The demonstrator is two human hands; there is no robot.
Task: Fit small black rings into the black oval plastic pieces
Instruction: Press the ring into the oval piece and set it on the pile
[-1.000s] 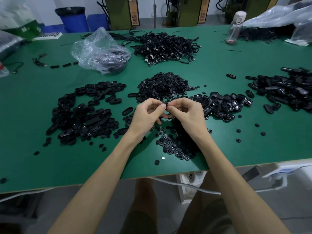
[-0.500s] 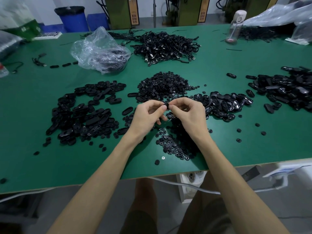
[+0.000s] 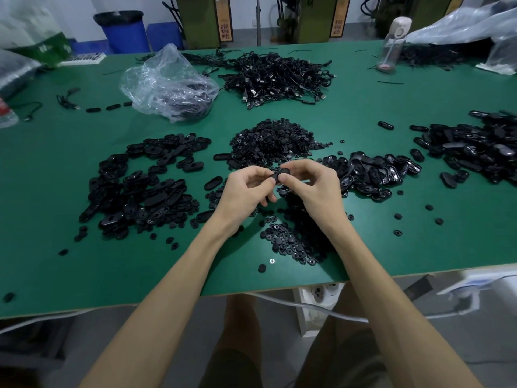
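Both hands, left hand [image 3: 244,189] and right hand [image 3: 313,186], pinch one glossy black oval piece [image 3: 279,175]

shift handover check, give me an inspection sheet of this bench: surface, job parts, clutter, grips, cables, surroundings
surface: green table, strewn with loose black parts.
job's things: heap of small rings at centre, second heap near the front edge; oval pieces piled left, more right and far right.
clutter: clear plastic bag, water bottle, screw head.
grips: left hand and right hand both pinch one oval piece above the table; whether a ring sits in it cannot be told.
cables: black cable heap at the back; white cord below the front edge.
surroundings: blue bin, machines behind the table.
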